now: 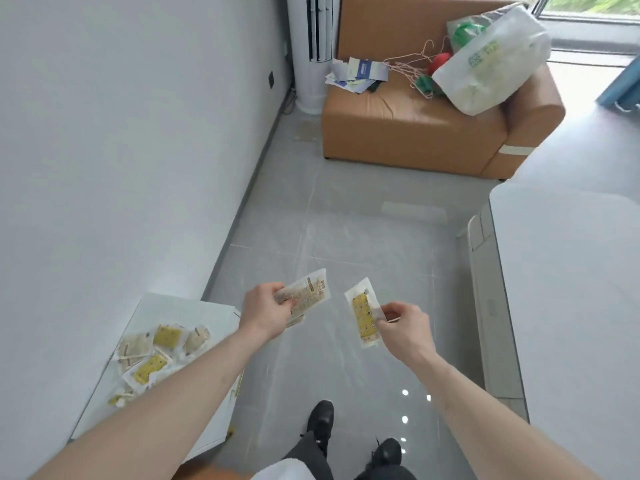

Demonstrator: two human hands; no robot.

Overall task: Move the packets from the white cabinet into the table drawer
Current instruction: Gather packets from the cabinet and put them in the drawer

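Note:
My left hand grips a beige printed packet, with what looks like another packet tucked under it. My right hand pinches a clear packet with yellow contents by its right edge. Both hands are held over the grey floor between the white cabinet and the table. Several more packets, beige and yellow, lie in a loose pile on top of the white cabinet at lower left. The white table fills the right side; its drawer front faces me, seemingly shut.
An orange sofa stands ahead, holding a white plastic bag, wire hangers and papers. A white standing air conditioner is in the corner by the left wall. My black shoes are on the tiled floor below.

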